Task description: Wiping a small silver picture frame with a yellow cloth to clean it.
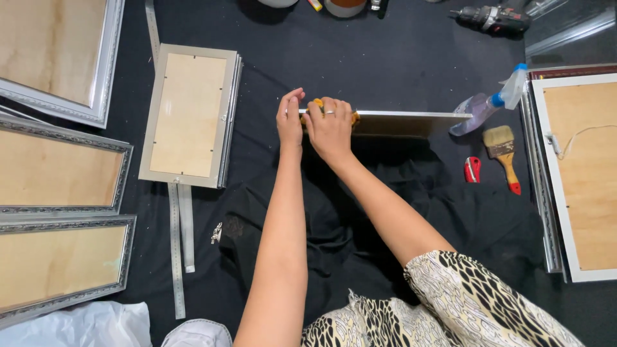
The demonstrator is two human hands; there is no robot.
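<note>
While both hands meet at the left end of a long silver frame piece (411,122) lying mid-cloth, the right hand (331,128) grips a yellow tool (318,103) against it and the left hand (290,119) presses flat beside it, fingers together. Judging by the backed frames (189,115) at the black cloth's (385,58) left and right edges, several look assembled; this piece remains loose. A drill (491,18) lies by the far edge, and a spray bottle (488,106), brush (504,154) and steel rulers (177,257) lie about.

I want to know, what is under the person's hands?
Under the right hand a yellow tool peeks out, on a long flat panel. Its shape is hidden. The left hand touches the panel's end.
</note>
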